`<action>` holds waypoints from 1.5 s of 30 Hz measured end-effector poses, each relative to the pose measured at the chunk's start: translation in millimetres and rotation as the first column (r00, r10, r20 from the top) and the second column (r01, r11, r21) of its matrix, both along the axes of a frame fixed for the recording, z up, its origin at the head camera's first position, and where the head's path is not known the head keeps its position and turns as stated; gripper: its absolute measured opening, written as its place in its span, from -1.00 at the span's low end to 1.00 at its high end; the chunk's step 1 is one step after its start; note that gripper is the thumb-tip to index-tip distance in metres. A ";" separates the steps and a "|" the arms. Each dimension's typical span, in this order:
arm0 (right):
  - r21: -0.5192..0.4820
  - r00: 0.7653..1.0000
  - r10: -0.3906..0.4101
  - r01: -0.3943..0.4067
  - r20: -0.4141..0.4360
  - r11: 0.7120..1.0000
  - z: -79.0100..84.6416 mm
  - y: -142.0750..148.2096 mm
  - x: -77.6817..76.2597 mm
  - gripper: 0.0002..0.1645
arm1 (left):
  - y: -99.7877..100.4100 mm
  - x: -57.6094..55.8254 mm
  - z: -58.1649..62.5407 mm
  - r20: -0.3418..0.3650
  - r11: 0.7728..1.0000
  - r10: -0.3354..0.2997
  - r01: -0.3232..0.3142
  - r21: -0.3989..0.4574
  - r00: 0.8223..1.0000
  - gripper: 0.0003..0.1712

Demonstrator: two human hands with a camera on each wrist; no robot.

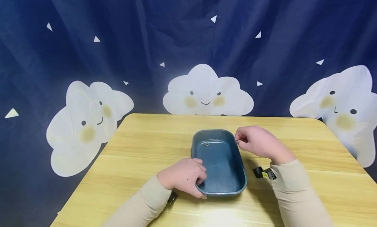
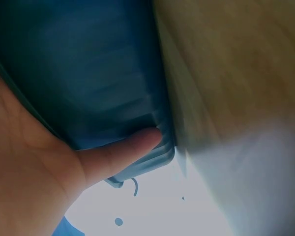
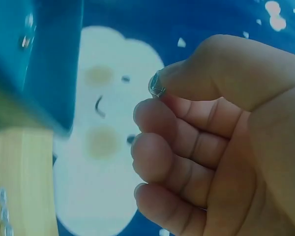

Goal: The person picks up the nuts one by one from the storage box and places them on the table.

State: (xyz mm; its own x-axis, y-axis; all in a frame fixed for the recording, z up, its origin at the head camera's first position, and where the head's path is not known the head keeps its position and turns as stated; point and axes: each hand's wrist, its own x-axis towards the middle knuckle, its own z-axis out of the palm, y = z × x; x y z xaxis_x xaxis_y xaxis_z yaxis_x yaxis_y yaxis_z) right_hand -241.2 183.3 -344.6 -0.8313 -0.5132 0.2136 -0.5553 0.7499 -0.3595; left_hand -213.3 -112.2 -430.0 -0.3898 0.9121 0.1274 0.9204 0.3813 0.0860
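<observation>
A dark blue-green plastic box (image 1: 218, 168) with rounded corners is at the middle of the wooden table. My left hand (image 1: 187, 178) grips its near left corner, fingers curled over the rim and the thumb (image 2: 128, 150) along the outer wall. Inside the box, toward the far left, lies a small shiny metal piece (image 1: 206, 144). Just off the far right rim, my right hand (image 1: 259, 142) pinches a small shiny piece (image 3: 157, 84) between thumb and forefinger. Its other fingers (image 3: 152, 157) are curled in.
Several small shiny pieces (image 3: 2, 211) lie on the wooden table (image 1: 147, 138) in the right wrist view. Behind the table hangs a dark blue curtain (image 1: 182, 30) with white clouds. A small camera (image 1: 263, 173) sits at the right wrist.
</observation>
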 end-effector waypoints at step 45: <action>0.211 0.971 -0.189 0.157 0.143 0.965 -84.2 56.0 -30.0 -0.92 | -0.1 0.4 0.9 0.021 1.000 0.005 -0.005 0.012 1.000 -0.40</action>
State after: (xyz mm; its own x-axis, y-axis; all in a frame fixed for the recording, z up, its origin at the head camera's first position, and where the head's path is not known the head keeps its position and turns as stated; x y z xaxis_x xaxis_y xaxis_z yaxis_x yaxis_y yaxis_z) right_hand -271.2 239.3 -428.8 -0.9260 -0.3770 -0.0206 -0.3580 0.8941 -0.2691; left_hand -212.9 -112.3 -429.1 -0.3967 0.9087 0.1301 0.9166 0.3845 0.1096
